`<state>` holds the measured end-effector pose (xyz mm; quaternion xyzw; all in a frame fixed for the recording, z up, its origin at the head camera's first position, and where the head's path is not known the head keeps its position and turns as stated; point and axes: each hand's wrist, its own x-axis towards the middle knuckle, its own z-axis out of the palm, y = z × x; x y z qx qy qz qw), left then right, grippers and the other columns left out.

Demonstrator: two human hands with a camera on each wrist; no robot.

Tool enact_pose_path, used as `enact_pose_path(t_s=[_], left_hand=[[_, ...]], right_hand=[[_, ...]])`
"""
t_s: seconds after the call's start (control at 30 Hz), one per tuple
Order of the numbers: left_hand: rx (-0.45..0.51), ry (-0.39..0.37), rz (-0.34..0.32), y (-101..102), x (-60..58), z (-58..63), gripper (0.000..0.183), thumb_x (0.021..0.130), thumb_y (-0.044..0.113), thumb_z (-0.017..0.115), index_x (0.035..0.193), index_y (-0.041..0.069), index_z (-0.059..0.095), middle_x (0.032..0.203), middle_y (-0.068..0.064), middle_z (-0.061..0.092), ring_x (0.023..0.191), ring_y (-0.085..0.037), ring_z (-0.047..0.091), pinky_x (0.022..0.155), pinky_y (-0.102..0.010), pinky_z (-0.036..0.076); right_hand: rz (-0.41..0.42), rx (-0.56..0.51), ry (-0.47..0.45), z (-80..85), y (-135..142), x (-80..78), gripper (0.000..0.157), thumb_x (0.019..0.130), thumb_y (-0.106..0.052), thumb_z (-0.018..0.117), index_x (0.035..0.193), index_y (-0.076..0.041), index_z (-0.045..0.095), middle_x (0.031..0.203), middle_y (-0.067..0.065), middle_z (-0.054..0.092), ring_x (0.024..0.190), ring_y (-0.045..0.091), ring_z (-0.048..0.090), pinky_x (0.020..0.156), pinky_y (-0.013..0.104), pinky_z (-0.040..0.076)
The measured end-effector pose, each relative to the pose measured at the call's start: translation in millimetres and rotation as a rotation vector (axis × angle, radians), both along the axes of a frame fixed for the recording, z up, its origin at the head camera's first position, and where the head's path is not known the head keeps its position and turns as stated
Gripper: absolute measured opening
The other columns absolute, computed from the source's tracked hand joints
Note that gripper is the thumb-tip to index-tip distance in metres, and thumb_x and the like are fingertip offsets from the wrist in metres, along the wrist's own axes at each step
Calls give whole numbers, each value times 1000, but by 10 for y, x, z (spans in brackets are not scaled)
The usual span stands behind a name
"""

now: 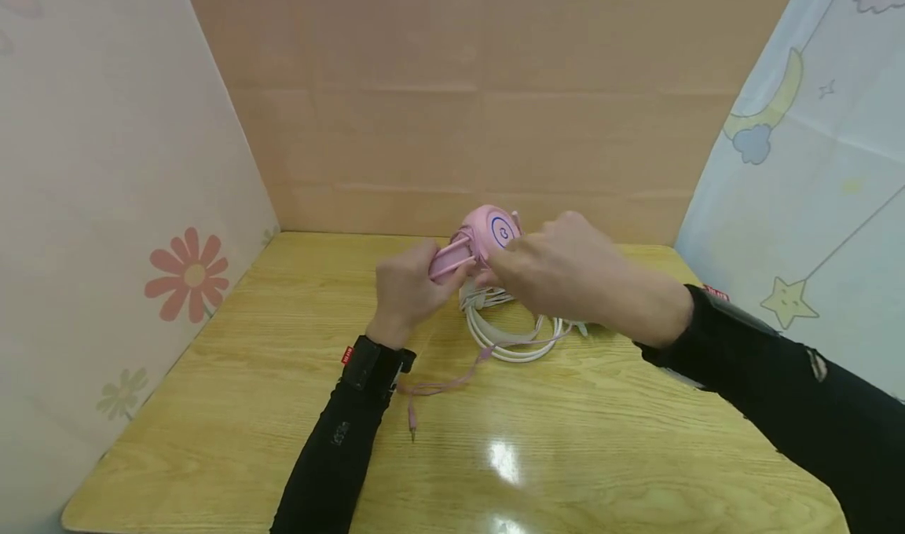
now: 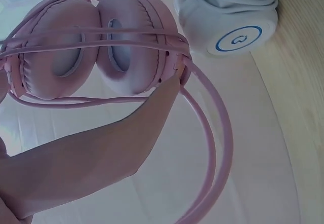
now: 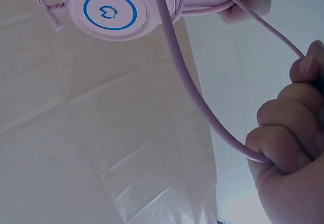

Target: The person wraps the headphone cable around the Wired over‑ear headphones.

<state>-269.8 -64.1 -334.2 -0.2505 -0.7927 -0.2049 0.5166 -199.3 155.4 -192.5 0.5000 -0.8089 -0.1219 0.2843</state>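
A pair of pink headphones (image 1: 488, 232) is held up above the table, its cable wrapped round the ear cups. My left hand (image 1: 406, 283) grips it by the headband. My right hand (image 1: 558, 267) has its fingers curled round the pink cable (image 3: 182, 77), with a length drawn out from the ear cup. In the left wrist view both padded ear cups (image 2: 134, 46) lie side by side under strands of cable. One cable end with a metal plug (image 1: 412, 424) dangles below the left hand. A small connector (image 3: 55, 24) sticks out beside the ear cup in the right wrist view.
White headphones (image 2: 233, 29) lie on the wooden table (image 1: 283, 393) beneath and behind my hands, partly hidden, with white cable bundled on them. A brown panel (image 1: 481, 141) stands at the back. Patterned sheets (image 1: 127, 165) hang on both sides.
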Motion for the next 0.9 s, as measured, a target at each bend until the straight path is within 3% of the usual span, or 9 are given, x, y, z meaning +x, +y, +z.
enact_pose_path(t_s=[0.3,0.43,0.67,0.9], left_hand=[[-101,-62,-77,98,117,60,39,80,37,84,76,8,58,60,1,55,45,-10,46,42,-26,36],[-124,-69,-117,118,149,86,38,80,36,83,75,9,57,60,2,53,45,-8,46,42,-25,36],[-156,-32,-158,170,190,110,46,76,42,87,71,12,52,58,4,50,45,-7,43,42,-23,33],[-151,-68,-205,202,221,117,47,74,45,89,74,12,55,61,4,55,48,-7,48,45,-23,37]], right_hand=[[2,-65,35,165,26,-250,44,95,-35,71,64,-13,49,55,-7,20,51,10,15,42,28,20],[15,-126,50,200,100,-379,50,96,-35,71,61,-14,41,54,-7,21,49,11,17,41,30,21],[-33,-142,30,229,121,-504,52,98,-37,67,61,-16,38,54,-7,23,47,11,20,40,31,23],[-118,-105,-31,231,39,-585,54,102,-42,60,60,-16,38,55,-6,23,49,12,21,41,31,26]])
